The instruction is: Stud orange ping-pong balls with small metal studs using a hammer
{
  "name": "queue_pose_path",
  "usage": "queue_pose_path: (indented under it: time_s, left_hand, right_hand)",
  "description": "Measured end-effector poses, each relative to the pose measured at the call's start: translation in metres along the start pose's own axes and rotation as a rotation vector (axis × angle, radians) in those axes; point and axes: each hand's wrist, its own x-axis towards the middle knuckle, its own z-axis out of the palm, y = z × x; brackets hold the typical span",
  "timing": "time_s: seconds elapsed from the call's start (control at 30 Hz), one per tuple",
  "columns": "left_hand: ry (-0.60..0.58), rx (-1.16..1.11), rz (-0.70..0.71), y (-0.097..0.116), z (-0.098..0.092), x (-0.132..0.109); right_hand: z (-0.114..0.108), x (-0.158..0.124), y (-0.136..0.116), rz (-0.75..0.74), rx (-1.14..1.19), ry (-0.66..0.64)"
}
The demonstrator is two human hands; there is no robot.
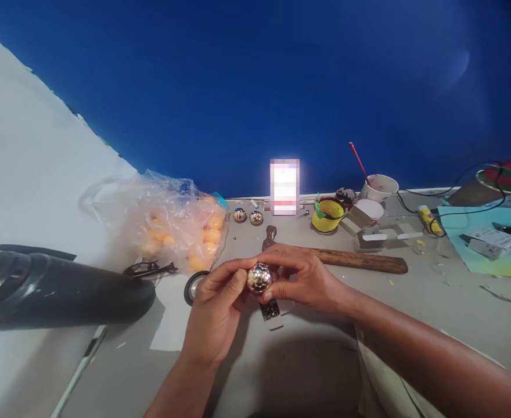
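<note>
Between my two hands is a small shiny ball (259, 278) with a gold and silver mosaic-like pattern. My left hand (220, 299) pinches its left side with thumb and fingers. On its right side, the thumb and fingers of my right hand (299, 273) close on it too. Beneath and behind the hands lies a hammer (360, 260), its wooden handle reaching right and its dark head partly covered by my right hand. Two similar shiny balls (239, 215) rest on the table near the wall. Beside my left hand a round black-rimmed object (193, 288) is partly hidden.
A clear plastic bag (164, 215) of orange balls lies at left, near a thick dark cylinder (64, 290). A bright blurred screen (284, 187) stands against the blue wall. At right are a yellow cup (327, 217), a white cup (386, 184) with a red stick, and small boxes (494, 241).
</note>
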Motion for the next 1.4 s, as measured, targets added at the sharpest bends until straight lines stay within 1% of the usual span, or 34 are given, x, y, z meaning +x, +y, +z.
queue_pose_path:
  time_s: [0.2,0.33,0.4,0.53,0.63,0.7,0.77,0.83,0.9,0.97,1.03,1.13,1.23,1.3,1.33,1.4]
  left_hand:
    - [-0.013,0.091,0.029,0.000,0.004,-0.003]
    - [-0.004,0.203,0.039,-0.007,0.000,-0.002]
    - [0.010,0.233,0.042,-0.011,0.000,-0.002]
    - [-0.042,0.156,-0.013,-0.010,0.004,-0.002]
    - [-0.027,0.077,-0.034,-0.002,0.007,0.000]
    - [-0.027,-0.029,-0.112,0.003,0.007,0.003]
    - [-0.052,-0.126,-0.213,0.004,0.008,0.004]
    - [-0.072,-0.148,-0.259,0.000,0.011,0.003]
    - [-0.079,-0.106,-0.262,-0.008,0.016,0.000]
    - [-0.038,-0.057,-0.233,-0.018,0.021,-0.004]
    - [0.009,-0.027,-0.202,-0.026,0.025,-0.008]
    - [0.026,-0.030,-0.198,-0.031,0.026,-0.012]
    - [0.022,-0.077,-0.224,-0.028,0.024,-0.012]
    - [-0.005,-0.100,-0.233,-0.026,0.021,-0.010]
    - [-0.031,-0.106,-0.236,-0.025,0.020,-0.008]
    - [-0.075,-0.108,-0.234,-0.025,0.019,-0.006]
  right_hand:
    - [-0.003,0.001,0.000,0.042,-0.021,-0.001]
    - [-0.003,0.001,-0.002,0.023,-0.074,-0.003]
    - [-0.003,0.001,-0.004,0.039,-0.109,-0.005]
    - [-0.006,0.002,-0.008,0.094,-0.161,0.009]
    - [-0.012,0.005,-0.005,0.151,-0.087,0.029]
    - [-0.018,0.007,-0.002,0.193,-0.027,0.104]
    - [-0.022,0.009,0.002,0.227,0.010,0.175]
    - [-0.023,0.009,0.001,0.227,0.025,0.179]
    - [-0.019,0.007,-0.003,0.138,-0.012,0.116]
    - [-0.012,0.003,-0.009,-0.008,-0.085,0.021]
    - [-0.003,0.000,-0.014,-0.107,-0.141,-0.032]
    - [0.008,-0.003,-0.016,-0.165,-0.214,0.000]
    - [0.014,-0.003,-0.012,-0.301,-0.328,0.074]
    - [0.015,-0.003,-0.009,-0.369,-0.371,0.091]
    - [0.015,-0.003,-0.007,-0.377,-0.380,0.086]
    - [0.014,-0.002,-0.005,-0.343,-0.371,0.065]
